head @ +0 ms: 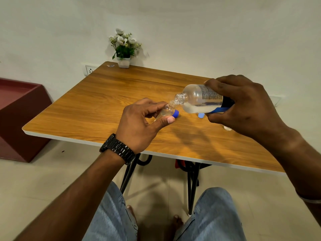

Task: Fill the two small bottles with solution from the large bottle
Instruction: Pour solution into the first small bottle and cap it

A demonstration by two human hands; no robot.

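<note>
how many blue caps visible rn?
2. A darker blue cap lies on the table just right of the small bottle in the left hand. A lighter blue cap sits under the tilted large bottle. Others may be hidden behind the right hand.

Bare forearms, no sleeves. Black link-band watch point(117, 149) on left wrist, 7 o'clock of left hand point(139, 122). Thin pale bangle point(308, 199) on right wrist. Light blue jeans point(217, 214); bare feet.
</note>
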